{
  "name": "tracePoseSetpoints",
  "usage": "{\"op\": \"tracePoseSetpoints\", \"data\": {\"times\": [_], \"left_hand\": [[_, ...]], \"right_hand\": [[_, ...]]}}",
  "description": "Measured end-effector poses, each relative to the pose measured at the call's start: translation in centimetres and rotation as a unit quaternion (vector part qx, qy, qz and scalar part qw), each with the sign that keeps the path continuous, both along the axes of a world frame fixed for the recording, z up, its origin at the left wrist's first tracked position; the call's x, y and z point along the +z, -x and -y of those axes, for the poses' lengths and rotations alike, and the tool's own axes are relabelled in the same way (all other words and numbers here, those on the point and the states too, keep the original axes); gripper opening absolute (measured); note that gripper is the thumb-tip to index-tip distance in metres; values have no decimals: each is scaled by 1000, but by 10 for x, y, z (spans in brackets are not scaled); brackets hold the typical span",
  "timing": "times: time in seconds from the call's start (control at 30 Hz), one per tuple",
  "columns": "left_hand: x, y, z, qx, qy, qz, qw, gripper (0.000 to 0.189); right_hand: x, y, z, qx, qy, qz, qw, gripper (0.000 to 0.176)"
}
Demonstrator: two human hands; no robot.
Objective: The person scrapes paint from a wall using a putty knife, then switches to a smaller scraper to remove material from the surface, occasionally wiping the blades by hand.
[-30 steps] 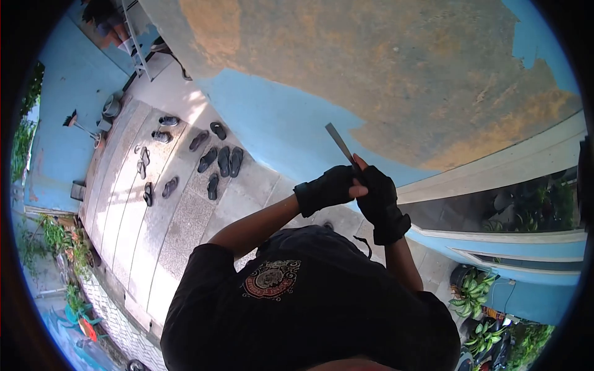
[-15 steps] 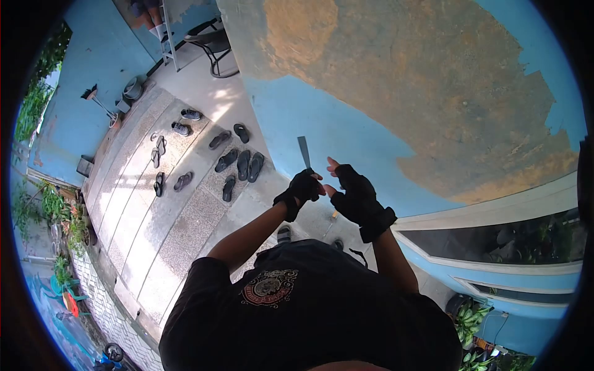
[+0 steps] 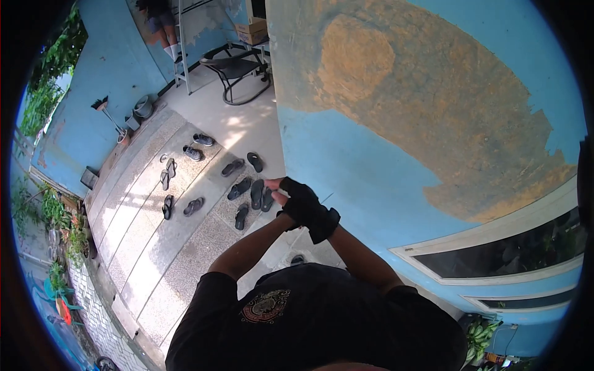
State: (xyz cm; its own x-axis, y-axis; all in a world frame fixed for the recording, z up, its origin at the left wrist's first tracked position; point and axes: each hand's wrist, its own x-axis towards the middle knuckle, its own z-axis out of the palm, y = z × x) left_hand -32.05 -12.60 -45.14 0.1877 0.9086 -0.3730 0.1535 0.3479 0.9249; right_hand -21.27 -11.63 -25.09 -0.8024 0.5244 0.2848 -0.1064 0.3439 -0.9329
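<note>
My right hand (image 3: 304,205), in a black fingerless glove, lies across my left wrist and covers most of my left hand (image 3: 288,224). The bare fingertips of the right hand point left and are apart, with nothing seen in them. My left hand is closed round a scraper, but its fingers and the handle are hidden behind the right glove. Only a thin dark line of the scraper blade (image 3: 327,198) shows past the right hand, nearly edge-on. Beside both hands stands a blue wall (image 3: 346,161) with a large bare patch (image 3: 433,99) of grey and tan where paint is gone.
Several sandals (image 3: 240,188) and shoes (image 3: 193,153) lie on the paving to the left. Farther back are a black chair (image 3: 232,68), a ladder (image 3: 181,46), a person (image 3: 162,28) and a broom (image 3: 108,114). A window (image 3: 501,241) is at right.
My right hand has moved left and over my left hand, which is now mostly covered. The scraper blade, plainly seen before, shows only as a thin line. My view has shifted.
</note>
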Motion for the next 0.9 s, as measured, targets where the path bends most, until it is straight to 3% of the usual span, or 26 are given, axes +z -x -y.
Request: {"op": "tracePoseSetpoints", "data": {"times": [0.03,0.07,0.1,0.13,0.17,0.2,0.23,0.27,0.33,0.4,0.43,0.47,0.5,0.53,0.57,0.6,0.63,0.7,0.73,0.8,0.83,0.87,0.9], "left_hand": [[5,5,7,-3,24,-17,1000,46],[9,10,14,-7,48,-34,998,47],[13,8,23,24,-103,104,989,42],[16,13,27,21,-147,129,980,42],[20,16,32,20,-172,148,974,41],[23,19,34,17,-165,130,978,40],[27,22,34,12,-153,110,982,40],[30,23,31,7,-145,83,986,39],[44,21,18,-1,-136,17,991,38],[57,18,5,-10,-134,-64,989,37],[65,18,3,-16,-135,-107,985,36],[73,16,1,-22,-133,-146,980,36],[81,17,3,-28,-133,-187,973,35],[91,16,5,-31,-134,-227,964,34],[99,16,6,-35,-133,-262,955,34],[107,15,4,-39,-131,-297,945,33],[112,13,-2,-39,-126,-332,934,33],[124,10,-6,-43,-118,-397,909,32],[129,7,-11,-42,-112,-425,897,31],[132,5,-21,-41,-90,-471,876,30],[133,6,-24,-40,-79,-489,868,30],[135,7,-29,-38,-68,-505,860,29],[136,8,-33,-30,-61,-519,852,29]], "right_hand": [[-14,1,-7,-106,-83,36,990,35],[-20,8,-4,-102,-84,33,991,35],[-27,13,2,12,-221,208,953,40],[-33,17,8,122,-347,370,853,45],[-36,15,27,140,-312,233,910,51],[-44,23,36,187,-171,129,959,44],[-52,31,45,245,-29,25,969,38],[-25,30,51,259,40,-55,963,34],[30,14,40,45,-82,-24,995,32],[-17,33,-3,-154,-284,-86,943,31],[-18,28,-8,-103,-336,103,931,34],[-14,24,-8,-44,-379,286,879,39],[5,23,2,65,-358,330,871,48],[11,20,10,79,-353,332,871,48],[15,17,17,204,-166,175,949,46],[26,14,24,308,38,5,951,45],[43,7,20,275,-4,-39,961,37],[53,2,10,53,-136,-95,985,30],[55,3,1,-64,-215,-104,969,32],[13,22,-22,-169,-322,-108,925,29],[8,19,-14,-53,-410,193,890,29],[-5,21,-1,20,-431,169,886,29],[5,11,21,107,-389,45,914,30]]}}
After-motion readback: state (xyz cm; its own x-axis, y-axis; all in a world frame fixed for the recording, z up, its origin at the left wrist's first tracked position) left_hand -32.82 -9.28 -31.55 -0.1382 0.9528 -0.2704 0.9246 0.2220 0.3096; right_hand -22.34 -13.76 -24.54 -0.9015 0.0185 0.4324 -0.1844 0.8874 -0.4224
